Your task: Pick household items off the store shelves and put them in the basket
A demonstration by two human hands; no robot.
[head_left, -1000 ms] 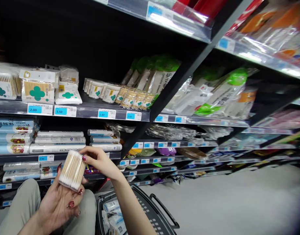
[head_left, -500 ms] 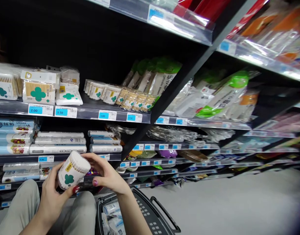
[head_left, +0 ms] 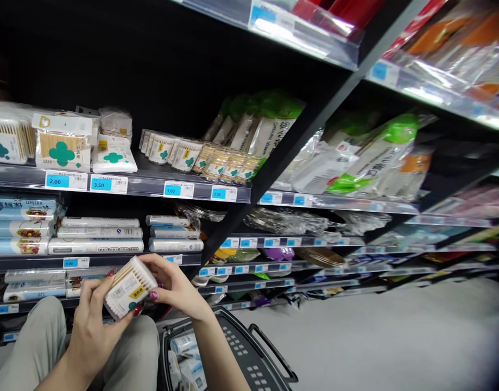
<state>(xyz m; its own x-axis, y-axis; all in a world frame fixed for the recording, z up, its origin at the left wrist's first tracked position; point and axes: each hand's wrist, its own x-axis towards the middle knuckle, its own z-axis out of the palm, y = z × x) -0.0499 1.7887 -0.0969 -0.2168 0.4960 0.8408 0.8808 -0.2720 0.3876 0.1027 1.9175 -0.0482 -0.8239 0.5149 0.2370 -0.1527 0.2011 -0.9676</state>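
Observation:
Both my hands hold a small round tub of cotton swabs (head_left: 129, 288) low at the left, above my knees. My left hand (head_left: 92, 326) wraps it from below and behind. My right hand (head_left: 176, 288) pinches its right end with thumb and fingers. The tub lies tilted, its barcode label and a yellow sticker facing me. More tubs of the same kind (head_left: 179, 153) stand on the shelf above, behind a 3.80 price tag (head_left: 178, 189).
A dark shopping basket (head_left: 249, 355) with several packets inside sits on the floor by my right forearm. Shelves (head_left: 151, 187) run left to right with bagged swabs, boxed rolls and plastic bags. Grey floor (head_left: 396, 336) lies to the right.
The tub has been turned in my hands: first its side of swab sticks showed, then the green clover label, now the barcode side. My hands stayed in about the same spot.

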